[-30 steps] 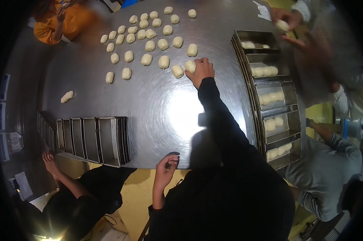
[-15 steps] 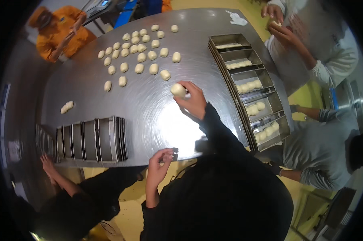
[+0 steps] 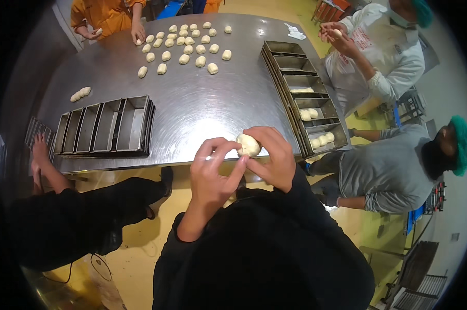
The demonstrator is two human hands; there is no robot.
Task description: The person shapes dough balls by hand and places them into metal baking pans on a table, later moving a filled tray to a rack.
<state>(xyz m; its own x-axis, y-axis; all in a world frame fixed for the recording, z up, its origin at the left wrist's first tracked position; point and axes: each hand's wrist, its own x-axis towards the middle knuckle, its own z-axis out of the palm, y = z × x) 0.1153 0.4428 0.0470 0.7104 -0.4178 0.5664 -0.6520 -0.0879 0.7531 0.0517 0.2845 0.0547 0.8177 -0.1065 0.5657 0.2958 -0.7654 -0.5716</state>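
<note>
Close to my body, over the table's front edge, a pale dough piece (image 3: 248, 145) sits between my two hands. My right hand (image 3: 276, 159) grips it from the right with thumb and fingers. From the left, my left hand (image 3: 213, 168) pinches the same dough, fingertips at its side and thumb below. Farther back on the steel table (image 3: 202, 98) lie several loose dough pieces (image 3: 184, 59). At the right stands a stack of joined loaf tins (image 3: 290, 63), some holding dough pieces in rows.
Another block of joined tins (image 3: 107, 126) stands at front left, with a dough row (image 3: 80, 93) behind it. A person in orange (image 3: 109, 18) reaches for dough at the back. A person in white (image 3: 383, 57) handles dough at the right. Someone in grey (image 3: 388, 168) and someone in black (image 3: 89, 222) are nearby.
My right hand has brought the dough piece back toward me, and my left hand has come up to it. The view has shifted; the person in orange now reaches onto the table.
</note>
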